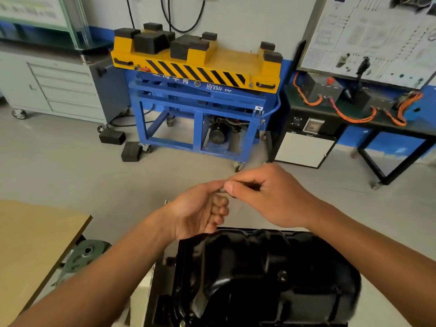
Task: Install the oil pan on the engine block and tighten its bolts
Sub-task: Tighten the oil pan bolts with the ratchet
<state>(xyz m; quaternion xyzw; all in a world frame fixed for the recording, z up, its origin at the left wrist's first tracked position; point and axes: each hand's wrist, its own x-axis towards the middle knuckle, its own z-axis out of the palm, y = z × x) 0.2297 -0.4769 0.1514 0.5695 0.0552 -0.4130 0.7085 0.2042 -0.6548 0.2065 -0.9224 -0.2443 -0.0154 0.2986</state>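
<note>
A glossy black oil pan (259, 277) lies low in the middle of the view, on top of the engine block, which it mostly hides. Both my hands meet in the air just beyond its far edge. My left hand (200, 211) is curled, palm toward me, with its fingers folded. My right hand (266, 194) pinches a small metal part (222, 190), apparently a bolt, between thumb and forefinger right at the left hand's fingertips. Whether my left hand holds more bolts is hidden by its fingers.
A tan tabletop (35, 246) sits at the lower left, with a green round part (85, 256) beside it. Across the grey floor stand a blue and yellow lift cart (195, 90), a grey drawer cabinet (61, 86) and a black bench with orange cables (354, 109).
</note>
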